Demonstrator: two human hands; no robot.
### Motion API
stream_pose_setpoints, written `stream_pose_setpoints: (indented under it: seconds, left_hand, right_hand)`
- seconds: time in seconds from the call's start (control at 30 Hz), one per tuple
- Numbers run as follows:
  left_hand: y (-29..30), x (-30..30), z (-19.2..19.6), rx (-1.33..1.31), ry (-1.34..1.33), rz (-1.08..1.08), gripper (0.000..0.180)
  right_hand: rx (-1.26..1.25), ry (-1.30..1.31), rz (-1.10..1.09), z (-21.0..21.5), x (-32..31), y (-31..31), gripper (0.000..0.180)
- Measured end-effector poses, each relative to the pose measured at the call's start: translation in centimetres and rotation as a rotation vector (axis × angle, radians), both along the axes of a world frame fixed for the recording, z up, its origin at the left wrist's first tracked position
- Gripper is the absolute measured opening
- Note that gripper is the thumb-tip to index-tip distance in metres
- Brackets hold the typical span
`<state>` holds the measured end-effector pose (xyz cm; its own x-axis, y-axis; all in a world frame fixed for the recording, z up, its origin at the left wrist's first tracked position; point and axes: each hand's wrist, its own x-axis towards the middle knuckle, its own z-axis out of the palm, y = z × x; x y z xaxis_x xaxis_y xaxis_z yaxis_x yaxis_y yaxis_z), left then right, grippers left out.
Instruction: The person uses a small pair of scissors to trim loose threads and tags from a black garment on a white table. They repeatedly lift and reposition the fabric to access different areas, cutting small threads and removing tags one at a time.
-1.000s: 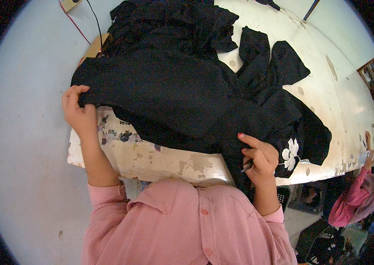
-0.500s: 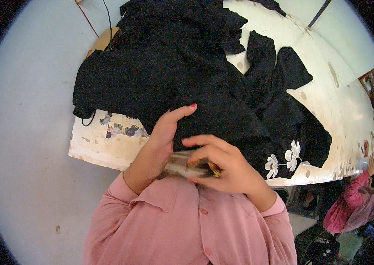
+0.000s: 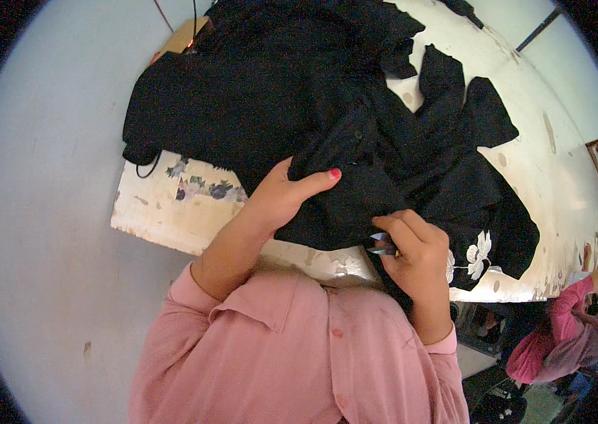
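A large black garment (image 3: 256,106) lies bunched over the table, with white flower embroidery (image 3: 479,254) at its right end. My left hand (image 3: 277,201) grips its near part, thumb on top and the other fingers hidden beneath the fabric. My right hand (image 3: 415,251) is closed round small thread snips (image 3: 381,244). Two short silver blades stick out from the fingers, pointing left, apart at the tips, close to the black cloth. The handles are mostly hidden in my palm.
The pale, stained table (image 3: 157,212) has a worn front edge and a floral patch (image 3: 203,189) at left. A cardboard piece (image 3: 184,39) sits at the far left by a cable. At the right edge another person in pink (image 3: 560,332) works at the same table.
My right hand has moved right and up, away from my body, and the snips' blades now show clearly. My left hand has shifted slightly right and now holds the cloth's near part.
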<state>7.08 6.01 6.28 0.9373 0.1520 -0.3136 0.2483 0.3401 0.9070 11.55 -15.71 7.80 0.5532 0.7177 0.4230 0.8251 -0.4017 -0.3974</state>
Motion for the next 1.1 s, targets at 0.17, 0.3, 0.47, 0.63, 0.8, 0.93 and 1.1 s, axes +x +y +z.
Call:
stream_pose_setpoints:
  seconds: [0.17,0.3,0.47,0.63,0.8,0.93,1.1]
  left_hand:
    - [-0.4,-0.5,-0.1,0.105,-0.035,0.055,0.047]
    - [-0.1,-0.9,0.6,0.128,-0.102,-0.032,0.051]
    - [0.7,-1.6,0.4,0.059,-0.147,-0.052,0.053]
    - [0.1,-2.1,1.2,0.050,-0.122,-0.015,0.051]
    - [-0.1,-2.3,1.0,0.117,-0.160,-0.004,0.049]
    - [-0.5,-2.4,0.7,0.299,-0.253,-0.014,0.046]
    - [-1.0,-2.6,0.7,0.310,-0.320,-0.010,0.046]
  right_hand:
    - [-0.046,0.176,0.156,-1.2,-0.2,0.9,0.035]
    - [0.022,0.373,0.267,-1.5,0.4,0.7,0.031]
    - [0.228,0.700,0.287,1.4,1.4,-0.8,0.047]
    - [0.101,0.255,0.018,1.0,1.1,0.5,0.046]
    - [0.189,0.011,0.019,0.7,0.9,1.8,0.038]
    - [0.241,0.087,-0.001,2.2,0.2,3.2,0.032]
    - [0.243,0.151,0.140,0.8,1.7,4.3,0.027]
